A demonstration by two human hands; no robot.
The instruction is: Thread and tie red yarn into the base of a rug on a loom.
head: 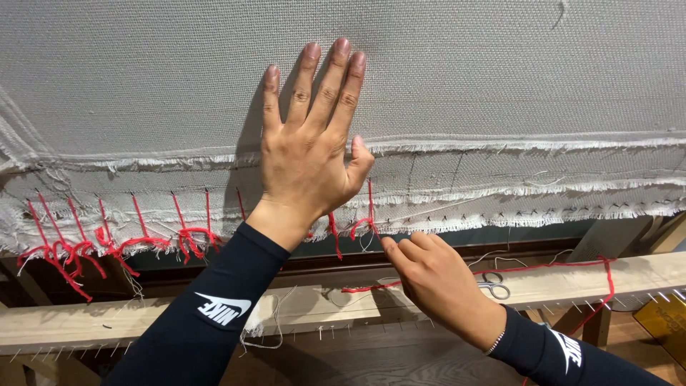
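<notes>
- Two dark long sleeves are reaching up from the bottom edge, nearest the viewer, one for each of the person's arms.
- Left hand is lying open and flat, fingers spread upward, pressing against a large sheet of grey woven cloth that is filling the upper part of the view.
- Right hand is sitting lower, just below the cloth's frayed bottom edge, with its fingers curled closed and its fingertips pinching a strand of red yarn.
- That red yarn is running rightward from the fingers, along a pale wooden beam, then dropping down at the far right.
- More red stitches are hanging in loops and loose ends along the cloth's ragged edge, mostly to the left of the open hand, with a few just beside the right fingertips.
- Small scissors are lying on the beam, just to the right of the right hand.
- Rows of small nails are sticking out along the beam's lower edge.
- Loose white threads are dangling from the beam between the two arms.
</notes>
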